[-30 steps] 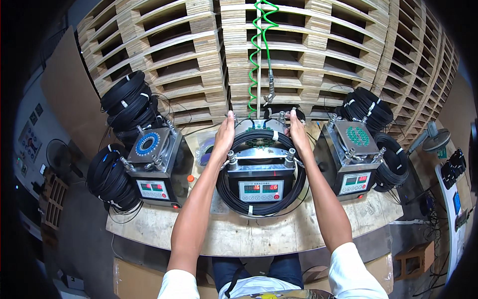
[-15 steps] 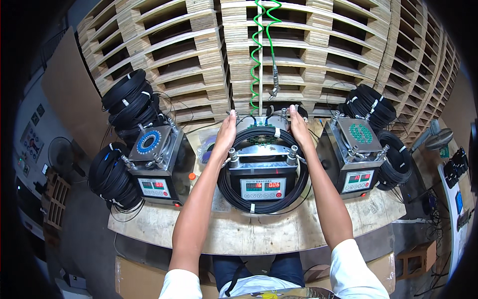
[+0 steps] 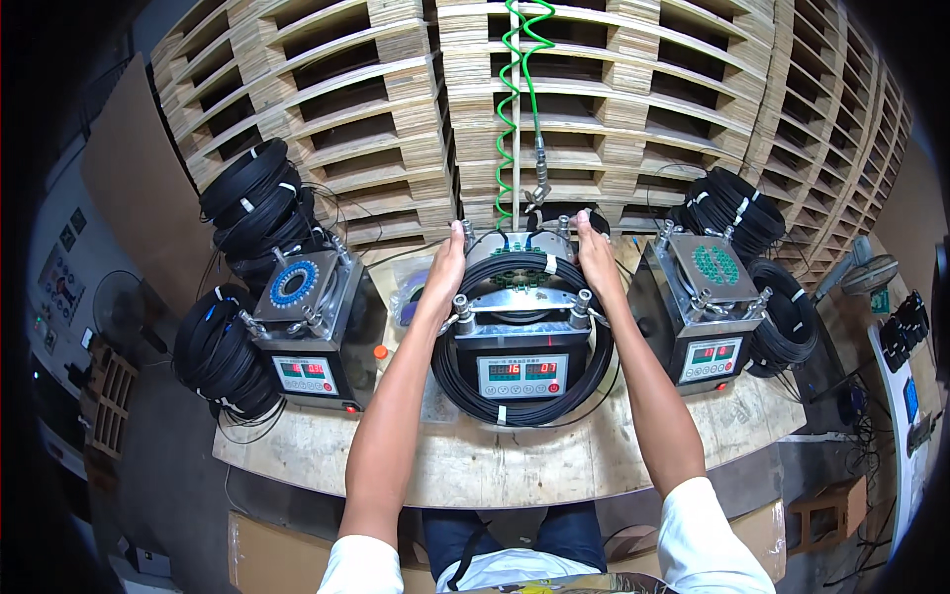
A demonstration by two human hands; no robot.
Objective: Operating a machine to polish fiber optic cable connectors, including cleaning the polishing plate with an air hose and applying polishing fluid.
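Note:
My left hand (image 3: 447,270) is beside the far left corner post of the middle polishing-type machine (image 3: 468,363), fingers stretched out and palm turned inward. My right hand (image 3: 597,259) mirrors it beside the far right post, also with straight fingers. Neither hand visibly grips anything; their inner sides are partly hidden. A large coil of black cable (image 3: 447,381), tied with white bands, hangs around the machine's body and top. On the machine's top, a metal plate (image 3: 517,299) carries small green connectors. Red digits glow on its front panel (image 3: 522,375).
Similar machines stand left (image 3: 295,285) with blue connectors and right (image 3: 712,265) with green ones. Black cable coils (image 3: 259,193) pile beside both. A green spiral air hose (image 3: 508,119) hangs before stacked wooden pallets (image 3: 346,129). An orange cap (image 3: 381,351) sits on the wooden table (image 3: 465,465).
Both hands have sunk very slightly along the posts. The digits on the machines' panels differ, and the hanging hose end has swung a little left and down.

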